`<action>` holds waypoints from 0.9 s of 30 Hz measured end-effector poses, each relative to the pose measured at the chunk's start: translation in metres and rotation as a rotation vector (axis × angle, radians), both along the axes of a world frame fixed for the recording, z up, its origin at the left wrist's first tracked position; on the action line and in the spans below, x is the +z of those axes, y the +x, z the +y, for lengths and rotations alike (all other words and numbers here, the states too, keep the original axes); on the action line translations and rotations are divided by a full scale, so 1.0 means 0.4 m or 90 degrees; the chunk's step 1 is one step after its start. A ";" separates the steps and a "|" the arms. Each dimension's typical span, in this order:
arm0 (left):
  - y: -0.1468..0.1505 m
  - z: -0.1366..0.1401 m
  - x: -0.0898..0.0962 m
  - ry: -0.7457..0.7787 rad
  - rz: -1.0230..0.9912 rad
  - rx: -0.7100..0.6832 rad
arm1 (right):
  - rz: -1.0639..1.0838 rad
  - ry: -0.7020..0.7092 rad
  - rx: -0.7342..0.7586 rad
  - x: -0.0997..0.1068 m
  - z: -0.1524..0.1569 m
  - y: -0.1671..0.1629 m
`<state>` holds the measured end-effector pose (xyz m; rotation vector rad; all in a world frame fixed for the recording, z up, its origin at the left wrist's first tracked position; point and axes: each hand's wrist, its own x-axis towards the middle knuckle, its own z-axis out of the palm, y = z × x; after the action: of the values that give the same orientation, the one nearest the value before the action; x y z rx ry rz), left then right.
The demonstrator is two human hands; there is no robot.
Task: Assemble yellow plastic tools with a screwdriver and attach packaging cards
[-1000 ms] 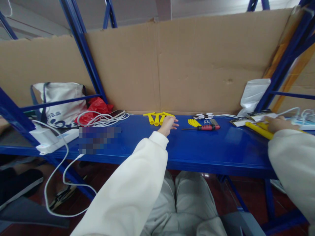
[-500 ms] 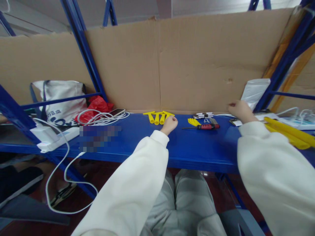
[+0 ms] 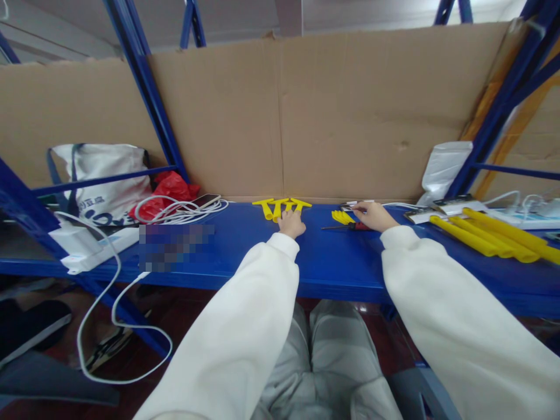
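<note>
Several yellow T-shaped plastic pieces (image 3: 266, 208) lie in a row near the back of the blue shelf table. My left hand (image 3: 292, 224) rests at the front of the right-hand ones, fingers spread and touching them. My right hand (image 3: 377, 216) is over the small black-and-white items (image 3: 347, 206), its fingertips closed together at them; what they pinch is too small to make out. Under that hand lies a screwdriver (image 3: 361, 226) with a red and black handle, partly covered. Beside it is a small bunch of flat yellow pieces (image 3: 342, 217).
Long yellow tubes (image 3: 494, 238) lie on the right, near a white plastic bag (image 3: 444, 169). At left are coiled white cable (image 3: 175, 209), a power strip (image 3: 102, 248), a red bag (image 3: 172, 189) and a cloth tote (image 3: 102, 175). Cardboard (image 3: 341, 116) walls the back.
My right hand has moved left from the right end to the small items by the screwdriver. My left hand has shifted slightly left, its fingers opening onto the yellow T-shaped pieces.
</note>
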<state>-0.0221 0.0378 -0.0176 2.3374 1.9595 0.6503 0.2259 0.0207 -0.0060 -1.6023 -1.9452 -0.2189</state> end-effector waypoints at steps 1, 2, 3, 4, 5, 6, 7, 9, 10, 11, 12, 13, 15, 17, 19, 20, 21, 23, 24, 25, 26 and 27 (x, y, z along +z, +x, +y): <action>-0.001 0.001 -0.001 0.000 0.001 -0.002 | 0.002 -0.003 0.001 -0.002 0.001 0.002; -0.002 0.002 -0.001 0.002 0.003 -0.003 | 0.005 -0.007 -0.001 -0.004 0.003 0.002; -0.003 0.004 -0.002 0.004 0.008 -0.003 | 0.009 -0.013 -0.004 -0.006 0.005 0.002; -0.004 0.006 -0.003 0.008 0.014 -0.005 | 0.014 -0.020 -0.008 -0.007 0.007 0.002; -0.006 0.007 -0.004 0.013 0.021 -0.007 | 0.017 -0.026 -0.012 -0.009 0.010 0.002; -0.006 0.009 -0.005 0.020 0.028 -0.010 | 0.021 -0.030 -0.013 -0.011 0.012 0.003; -0.007 0.011 -0.005 0.028 0.034 -0.014 | 0.023 -0.032 -0.013 -0.013 0.014 0.003; -0.007 0.012 -0.004 0.044 0.041 -0.021 | 0.026 -0.031 -0.007 -0.017 0.017 0.006; -0.007 0.012 -0.003 0.050 0.044 -0.023 | 0.025 -0.028 -0.005 -0.018 0.018 0.007; -0.007 0.010 0.000 0.054 0.047 -0.025 | 0.023 -0.025 -0.002 -0.018 0.018 0.008; -0.006 0.009 0.002 0.056 0.051 -0.026 | 0.022 -0.021 0.000 -0.019 0.018 0.009; -0.006 0.006 0.005 0.056 0.053 -0.027 | 0.021 -0.019 0.002 -0.019 0.018 0.009; -0.004 0.001 0.010 0.048 0.048 -0.030 | 0.021 -0.017 0.005 -0.019 0.017 0.008; 0.000 -0.004 0.013 0.029 0.031 -0.036 | 0.023 -0.019 0.009 -0.019 0.017 0.008; 0.005 -0.008 0.012 0.001 0.004 -0.046 | 0.026 -0.023 0.013 -0.020 0.018 0.009; 0.008 -0.008 0.011 -0.014 -0.009 -0.049 | 0.028 -0.024 0.014 -0.021 0.020 0.010; 0.011 -0.008 0.010 -0.029 -0.022 -0.052 | 0.029 -0.025 0.013 -0.021 0.021 0.011; 0.017 -0.007 0.009 -0.050 -0.047 -0.054 | 0.029 -0.023 0.014 -0.022 0.024 0.012; 0.020 -0.005 0.009 -0.054 -0.062 -0.054 | 0.028 -0.022 0.016 -0.023 0.025 0.013; 0.022 -0.003 0.009 -0.054 -0.079 -0.056 | 0.030 -0.021 0.017 -0.023 0.025 0.013; 0.024 -0.002 0.009 -0.048 -0.097 -0.062 | 0.034 -0.020 0.017 -0.024 0.025 0.012; 0.025 -0.001 0.010 -0.039 -0.116 -0.072 | 0.043 -0.019 0.015 -0.024 0.024 0.010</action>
<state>-0.0120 0.0372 -0.0137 2.2453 1.7332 0.7526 0.2300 0.0302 -0.0156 -1.5841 -1.9239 -0.1251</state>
